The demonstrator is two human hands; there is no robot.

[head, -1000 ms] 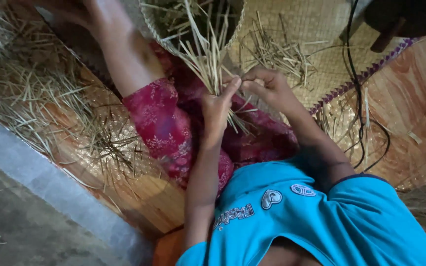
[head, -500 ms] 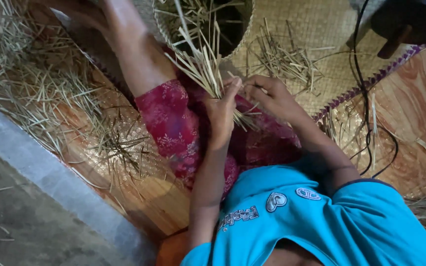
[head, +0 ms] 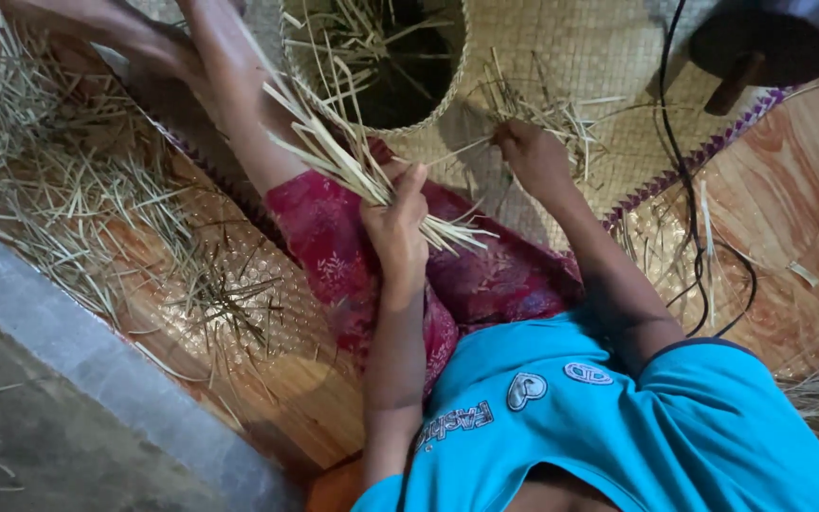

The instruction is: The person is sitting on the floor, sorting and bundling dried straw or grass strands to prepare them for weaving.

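A big pile of loose straw lies on the far left, and the picture's edge cuts it off. Next to it runs a grey stone edge, with a shiny patterned floor beside it.

A bare leg stretches up to the top, and its foot is cut off. A red flowered cloth covers the lap.

The left hand is closed tight around a bundle of straw pieces. The straws fan out up and to the left, and short ends poke out on the other side of the fist. The fist hides the middle of the bundle.

Above it sits a round woven basket with straws inside. Its inside is dark and hard to see.

The right hand is over a woven mat, its fingers pinched on a thin straw beside a small heap of straw scraps.

Farther right, a black cable runs down over the mat's edge. A dark round thing sits in the top corner, too dim to make out. The blue shirt fills the bottom.
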